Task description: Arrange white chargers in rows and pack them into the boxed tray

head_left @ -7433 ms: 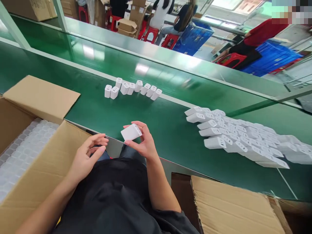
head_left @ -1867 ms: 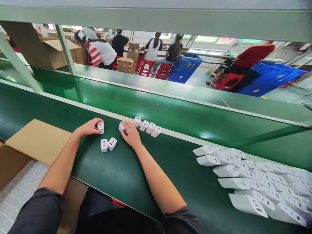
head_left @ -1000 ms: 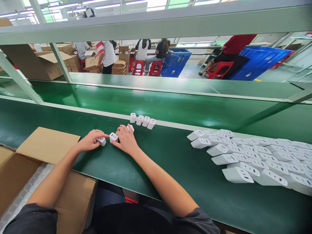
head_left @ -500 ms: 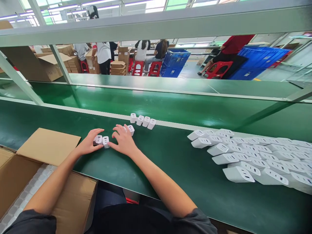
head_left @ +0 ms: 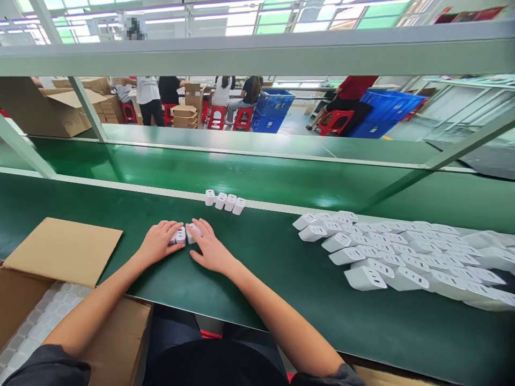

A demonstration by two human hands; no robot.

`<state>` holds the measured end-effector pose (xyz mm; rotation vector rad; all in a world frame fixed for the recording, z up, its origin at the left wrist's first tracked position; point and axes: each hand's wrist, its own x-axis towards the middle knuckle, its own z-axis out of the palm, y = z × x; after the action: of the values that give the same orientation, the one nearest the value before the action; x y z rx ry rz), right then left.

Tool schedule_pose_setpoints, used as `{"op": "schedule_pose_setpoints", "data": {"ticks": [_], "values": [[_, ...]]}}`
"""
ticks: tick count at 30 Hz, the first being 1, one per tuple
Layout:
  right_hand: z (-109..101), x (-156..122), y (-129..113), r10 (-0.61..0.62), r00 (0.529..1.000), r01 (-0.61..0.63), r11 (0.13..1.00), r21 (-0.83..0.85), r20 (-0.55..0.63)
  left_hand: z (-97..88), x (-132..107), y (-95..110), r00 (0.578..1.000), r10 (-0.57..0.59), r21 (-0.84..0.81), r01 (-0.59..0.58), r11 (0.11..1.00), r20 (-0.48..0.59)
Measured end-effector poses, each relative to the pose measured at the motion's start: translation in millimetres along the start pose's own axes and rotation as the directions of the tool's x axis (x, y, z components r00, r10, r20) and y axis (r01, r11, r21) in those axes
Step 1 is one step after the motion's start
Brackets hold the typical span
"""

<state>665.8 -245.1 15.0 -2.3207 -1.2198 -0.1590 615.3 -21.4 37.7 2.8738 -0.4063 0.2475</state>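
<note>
Your left hand [head_left: 157, 240] was curled around a small cluster of white adapters [head_left: 180, 235], fingers behind and thumb in front, a hold that seemed meant to press their sides together and stop them tipping. Exactly how many it covered, you could not tell. Your right hand [head_left: 213, 251] had its fingers over another adapter [head_left: 190, 236], just beside the cluster, with the thumb apart; whether it gripped that piece or merely rested there was unclear. The slotted ends you could see faced up, so the pieces were probably standing on their opposite ends.

Beyond your fingertips, a row of four adapters [head_left: 230, 202] stood at the pale rail [head_left: 273, 206], which likely served as a straight line to set them against. Well to your right, a large group of adapters [head_left: 386, 254] lay closely packed, also near that rail.

Between that group and your right hand stretched a broad piece of green bench [head_left: 273, 268], the widest room for your arm. On your left, space looked tighter: a carton flap [head_left: 66, 249] reached over the bench's front edge, and your forearm crossed above the open carton [head_left: 116, 343], where translucent trays [head_left: 44, 321] showed.
</note>
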Motion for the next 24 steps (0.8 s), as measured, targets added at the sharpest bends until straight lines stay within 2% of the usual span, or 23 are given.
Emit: {"op": "schedule_pose_setpoints", "data": {"ticks": [3, 5, 7, 9, 12, 15, 18, 21, 24], "values": [[-12.8, 1.7, 17.0, -0.022, 0.999, 0.024, 0.997, 0.076, -0.031, 1.4, 4.5, 7.2, 1.000, 0.012, 0.006, -0.012, 1.000, -0.026], [-29.2, 11.8, 45.9, 0.077, 0.986, -0.073, 0.997, 0.034, -0.151, -2.9, 11.0, 8.9, 0.999, 0.012, -0.018, -0.013, 1.000, -0.043], [-45.5, 25.5, 79.8, 0.207, 0.946, -0.232, 0.970, -0.072, -0.250, -8.9, 26.9, 9.3, 0.999, -0.008, -0.073, 0.005, 0.997, -0.050], [-56.3, 38.2, 109.0, 0.307, 0.917, -0.359, 0.914, -0.189, -0.254, -12.4, 55.3, 10.0, 0.998, -0.050, -0.153, 0.042, 0.987, -0.045], [-58.5, 48.5, 133.2, 0.350, 0.921, -0.385, 0.880, -0.278, -0.169, -6.6, 114.6, 12.4, 0.998, -0.063, -0.233, 0.058, 0.971, -0.013], [-52.5, 48.7, 137.2, 0.323, 0.937, -0.350, 0.888, -0.300, -0.136, 9.4, 172.5, 16.1, 0.999, -0.032, -0.243, 0.035, 0.969, 0.019], [-51.1, 44.1, 134.5, 0.306, 0.941, -0.336, 0.882, -0.329, -0.142, 23.8, 208.2, 19.4, 0.998, -0.005, -0.240, 0.021, 0.970, 0.070], [-57.1, 34.2, 131.2, 0.292, 0.945, -0.326, 0.881, -0.344, -0.147, 29.6, 216.4, 22.6, 0.990, 0.042, -0.233, -0.010, 0.972, 0.135], [-64.0, 14.7, 124.9, 0.283, 0.946, -0.321, 0.884, -0.338, -0.159, 28.0, 204.1, 29.2, 0.974, 0.110, -0.228, -0.064, 0.972, 0.198]]}}
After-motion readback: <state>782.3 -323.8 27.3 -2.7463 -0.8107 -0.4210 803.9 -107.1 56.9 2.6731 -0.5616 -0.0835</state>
